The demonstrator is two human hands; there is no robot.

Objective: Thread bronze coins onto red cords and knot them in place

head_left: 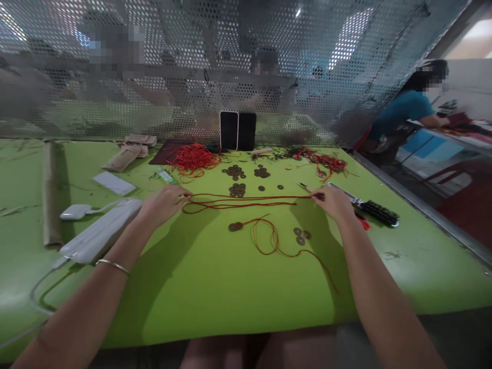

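Observation:
A red cord (246, 198) is stretched in several strands across the green table between my two hands. My left hand (167, 200) pinches the looped end, with a slack loop hanging just below the fingers. At the other end, my right hand (328, 199) pinches the strands near a thin pointed tool lying behind it. Below the stretched cord lies a second red cord (275, 241), curled loosely, with its upper end at a pair of round holed coins (235, 226). Three more coins (300, 236) rest to its right. Several coin piles (234, 172) sit beyond the cord.
A red cord heap (196, 158) and two phones (229, 130) stand at the back before a perforated metal screen (184, 77). To the left are a white power strip (102, 230) and a rolled tube (52, 195). A black hairbrush (378, 212) lies right. Another person (407, 105) works at far right.

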